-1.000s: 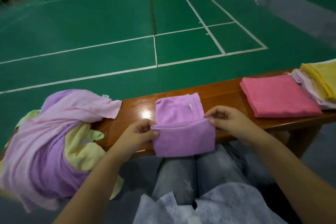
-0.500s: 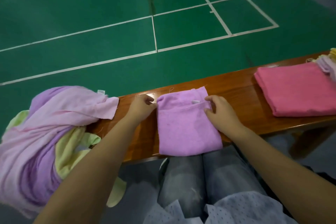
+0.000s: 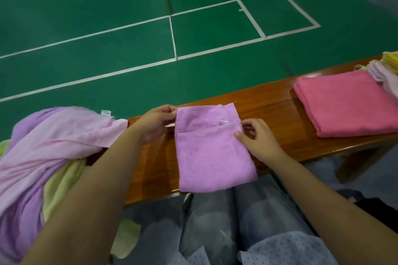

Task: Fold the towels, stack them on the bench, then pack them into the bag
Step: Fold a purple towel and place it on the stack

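From the head camera, a small purple terry towel point(image 3: 212, 153), folded into a rectangle, lies on the glossy brown wooden surface point(image 3: 267, 101) with its long axis running away from the person, its near end hanging just over the surface's front edge above the knees. The left hand point(image 3: 154, 123) is at the towel's far left corner, its grip pinching the edge there between thumb and fingertips. The right hand point(image 3: 257, 137) rests at the towel's right edge beside the cross fold, thumb laid on the cloth and fingers bent at the edge; whether those fingers actually hold the cloth cannot be made out. Both hands are at the towel's far half, so neither is nearer for the coming move. Right of the towel, well apart, sits a folded pink towel point(image 3: 346, 105), and beyond it a pale lilac and yellow stack point(image 3: 385, 69) is cut off by the frame. Left of the towel lies a loose heap of lilac, pink and yellow-green cloth point(image 3: 49, 157). No bag is in sight.
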Demonstrator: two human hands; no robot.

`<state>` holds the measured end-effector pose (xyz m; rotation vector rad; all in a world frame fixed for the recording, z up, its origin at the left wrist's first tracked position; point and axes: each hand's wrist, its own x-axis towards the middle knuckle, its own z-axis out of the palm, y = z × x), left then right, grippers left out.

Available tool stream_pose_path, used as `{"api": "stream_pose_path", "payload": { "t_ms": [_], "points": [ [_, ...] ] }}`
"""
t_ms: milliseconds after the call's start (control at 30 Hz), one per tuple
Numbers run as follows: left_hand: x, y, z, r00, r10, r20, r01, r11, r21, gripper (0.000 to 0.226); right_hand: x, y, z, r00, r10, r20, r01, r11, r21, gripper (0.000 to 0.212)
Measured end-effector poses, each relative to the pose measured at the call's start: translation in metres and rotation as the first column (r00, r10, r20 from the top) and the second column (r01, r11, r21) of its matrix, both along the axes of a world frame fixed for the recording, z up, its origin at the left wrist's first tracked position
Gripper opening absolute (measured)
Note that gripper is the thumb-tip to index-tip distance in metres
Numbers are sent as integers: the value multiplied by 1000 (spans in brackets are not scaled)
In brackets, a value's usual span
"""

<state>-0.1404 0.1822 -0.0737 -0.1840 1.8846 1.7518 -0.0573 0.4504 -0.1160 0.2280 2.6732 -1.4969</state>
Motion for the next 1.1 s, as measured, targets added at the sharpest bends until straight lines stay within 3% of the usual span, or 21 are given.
{"api": "stream_pose_path", "payload": {
  "t_ms": [100,167,267,300,333,400,433,567,667,767,900,1000,1100],
  "points": [
    [-16,0,9,993,-110,-47,103,985,-137,18,-3,-1,0,1000,-9,16,9,1000,2,36],
    [-27,5,11,972,-225,-74,180,906,-384,14,-4,-1,0,999,-21,25,21,1000,2,35],
    [-34,16,3,888,-447,-110,173,545,-820,21,-5,-3,-1,999,-37,27,37,999,18,35],
    [-30,20,0,867,-464,-180,56,451,-891,26,-6,-3,-1,999,-40,31,39,999,25,36],
    [-23,24,-1,853,-429,-297,-102,420,-902,29,-7,-3,-1,998,-43,41,42,999,24,37],
    [-2,28,1,785,-284,-550,-383,475,-792,26,-10,-3,3,996,-58,71,59,998,-17,40],
    [10,31,2,772,-252,-584,-406,511,-757,23,-12,-1,6,995,-67,76,71,997,-40,42],
    [54,32,4,928,-261,-264,-92,528,-844,28,-19,-1,20,1000,9,-11,-8,991,135,36],
    [66,29,0,975,-175,-140,-9,593,-805,36,-25,-6,23,989,143,26,-145,955,259,32],
    [68,28,-2,991,-59,-117,-45,682,-730,43,-32,-8,25,976,186,112,-212,931,298,31],
    [69,28,1,988,-56,-143,-70,662,-746,29,-34,-7,34,965,178,194,-234,916,325,31],
    [72,30,1,986,-29,-162,-96,698,-710,19,-31,-7,38,964,190,187,-243,916,320,22],
    [80,31,3,974,15,-224,-162,737,-657,11,-24,-6,43,969,197,148,-226,949,218,19]
  ]
}}
